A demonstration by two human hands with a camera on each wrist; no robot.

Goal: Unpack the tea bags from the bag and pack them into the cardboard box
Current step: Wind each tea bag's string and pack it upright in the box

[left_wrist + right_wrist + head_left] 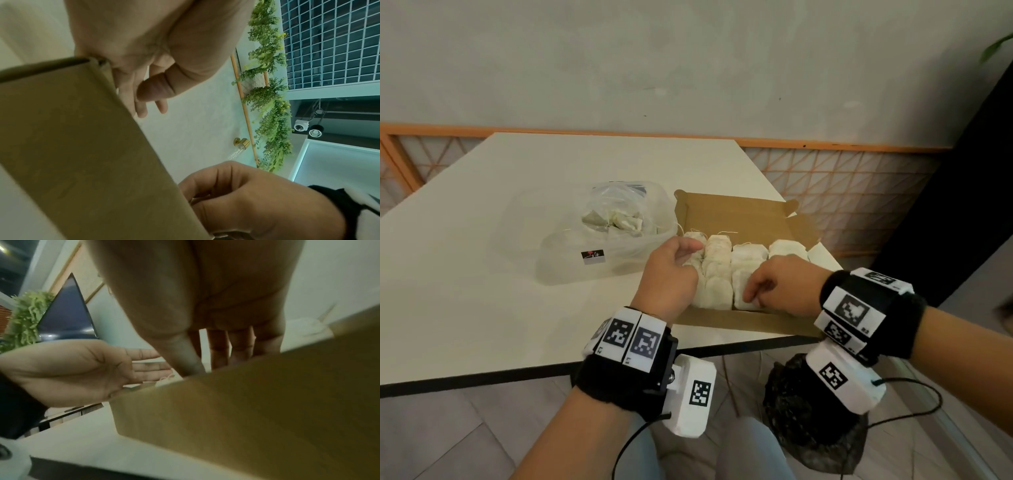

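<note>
An open brown cardboard box (736, 214) sits near the table's front right corner and holds several pale tea bags (719, 270) in neat rows. My left hand (681, 260) rests over the box's left rows, fingers relaxed and holding nothing. My right hand (760, 291) reaches in from the right, its straight fingers (240, 344) pressing down on the tea bags by the near wall. A clear plastic bag (585, 267) lies left of the box with more tea bags (616, 222) inside. Both wrist views are mostly filled by the box wall (82, 146) (246, 410).
The white table (482, 240) stretches left and back of the plastic bag. Its front edge runs just under my wrists. An orange lattice rail (842, 192) runs behind the table, and a dark bag (808, 428) lies on the floor at my right.
</note>
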